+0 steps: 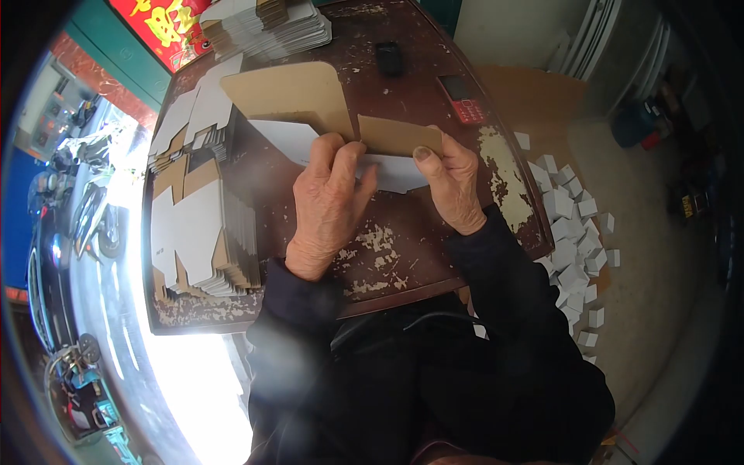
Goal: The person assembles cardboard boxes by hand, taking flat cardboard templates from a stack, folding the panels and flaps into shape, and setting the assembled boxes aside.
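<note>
A partly folded cardboard box point(294, 97), brown inside and white outside, is held above the dark red table. My right hand point(452, 174) grips its right end, thumb on the near side and fingers behind the brown panel. My left hand point(329, 190) is closed at the middle of the box, its bent fingers on the fold and its thumb near the white panel. A large brown flap stands up beyond my left hand. Part of the fold is hidden behind my fingers.
Flat box blanks are stacked on the table's left side point(205, 225), with another pile point(267, 31) at the far edge. A black phone point(389, 59) and a red phone point(463, 101) lie on the worn table point(372, 291). Many small white boxes point(573, 248) are heaped on the floor at right.
</note>
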Motion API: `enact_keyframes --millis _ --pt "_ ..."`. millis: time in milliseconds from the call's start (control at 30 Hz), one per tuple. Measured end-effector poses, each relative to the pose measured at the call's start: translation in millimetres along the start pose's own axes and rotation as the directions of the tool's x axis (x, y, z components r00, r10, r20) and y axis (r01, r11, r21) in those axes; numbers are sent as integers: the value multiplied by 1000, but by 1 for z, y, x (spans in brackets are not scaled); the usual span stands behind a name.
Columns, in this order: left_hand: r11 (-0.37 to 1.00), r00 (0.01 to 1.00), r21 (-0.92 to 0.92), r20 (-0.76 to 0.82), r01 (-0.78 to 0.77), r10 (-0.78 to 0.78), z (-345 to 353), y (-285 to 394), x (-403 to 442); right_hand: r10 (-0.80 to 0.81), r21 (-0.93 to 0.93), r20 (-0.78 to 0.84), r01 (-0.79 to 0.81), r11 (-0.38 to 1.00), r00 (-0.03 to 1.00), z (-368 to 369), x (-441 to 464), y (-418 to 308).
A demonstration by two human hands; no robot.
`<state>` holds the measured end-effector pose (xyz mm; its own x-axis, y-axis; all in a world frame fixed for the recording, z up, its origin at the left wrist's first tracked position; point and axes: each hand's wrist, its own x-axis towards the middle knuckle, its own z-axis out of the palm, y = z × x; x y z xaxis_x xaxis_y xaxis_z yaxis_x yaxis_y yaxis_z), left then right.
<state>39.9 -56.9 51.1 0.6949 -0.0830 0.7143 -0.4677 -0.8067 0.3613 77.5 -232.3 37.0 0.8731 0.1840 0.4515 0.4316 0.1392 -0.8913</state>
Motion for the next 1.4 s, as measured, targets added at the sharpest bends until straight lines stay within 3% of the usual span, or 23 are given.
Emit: enact_keyframes --millis 67,200,367,567,700,1033,1400 --pt "1000 1000 3 -8 -22 22 1 0 2 -5 -9 -17 5 1000 1000 -1 4 -5" --pt "999 999 -1 -12 -52 52 -1 -2 1 98 -231 109 -70 970 989 2 13 -24" --pt "999 997 12 66 -43 42 -6 -4 -3 120 -339 -13 -117 934 993 9 23 -28" --pt "997 996 35 62 -73 71 -7 4 -2 7 -265 -127 -41 963 992 10 40 -5" --pt "990 995 102 12 -97 96 -2 -7 -3 -186 -311 -133 137 940 973 17 43 2" --pt "998 989 16 -134 -57 59 5 -15 0 -83 -335 -237 -1 942 968 19 56 12" --pt "981 999 -188 -29 -47 42 -14 -27 -1 -160 -294 -102 124 948 982 22 52 12"
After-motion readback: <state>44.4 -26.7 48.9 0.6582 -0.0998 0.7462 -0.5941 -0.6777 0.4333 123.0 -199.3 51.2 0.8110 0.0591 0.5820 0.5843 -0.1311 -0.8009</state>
